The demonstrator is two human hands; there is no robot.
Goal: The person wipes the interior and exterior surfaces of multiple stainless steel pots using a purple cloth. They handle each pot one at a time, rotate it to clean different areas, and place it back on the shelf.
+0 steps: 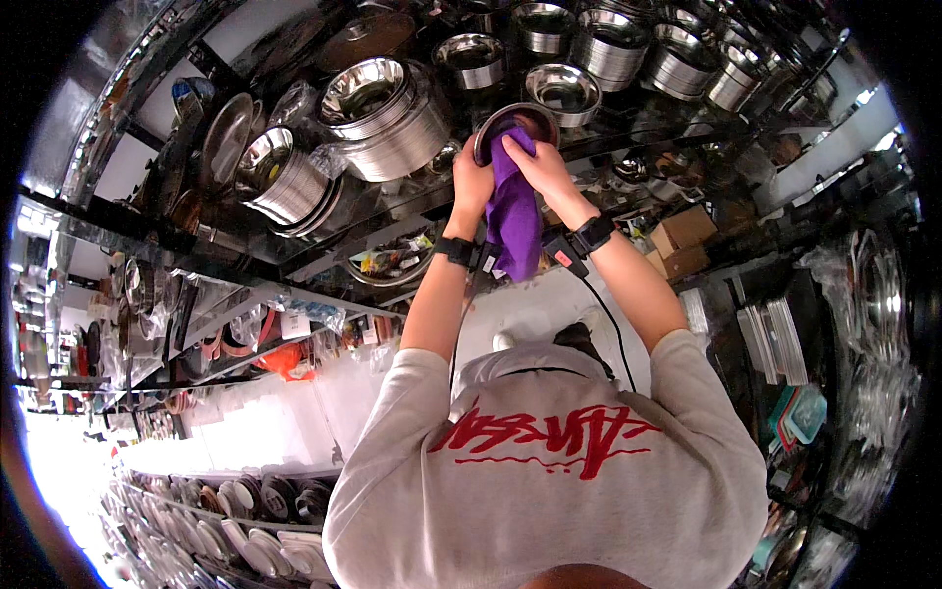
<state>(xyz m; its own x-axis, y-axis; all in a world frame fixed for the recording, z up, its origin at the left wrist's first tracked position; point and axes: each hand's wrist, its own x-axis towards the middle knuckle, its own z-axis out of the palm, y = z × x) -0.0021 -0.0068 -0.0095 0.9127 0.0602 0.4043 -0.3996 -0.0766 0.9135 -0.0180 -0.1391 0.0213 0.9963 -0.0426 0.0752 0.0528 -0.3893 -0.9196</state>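
In front of the shelf I hold a shiny metal bowl (481, 139), tilted so that its inside faces me. My left hand (473, 184) is closed on the bowl's left side. My right hand (540, 169) grips a purple cloth (515, 221), its thumb pressing the cloth against the bowl. The cloth's upper end reaches into the bowl, and the rest hangs down between my wrists. Some of my fingers are hidden behind the bowl and cloth. Just beyond stands another steel bowl (562, 90) on the shelf.
Stacked steel bowls (613, 51) line the shelf ahead, with a taller stack of wide basins (388, 147) at the left. Cardboard boxes (684, 234) sit lower right. Shelves of plates (260, 550) run along the lower left. Cables hang from my wristbands (593, 234).
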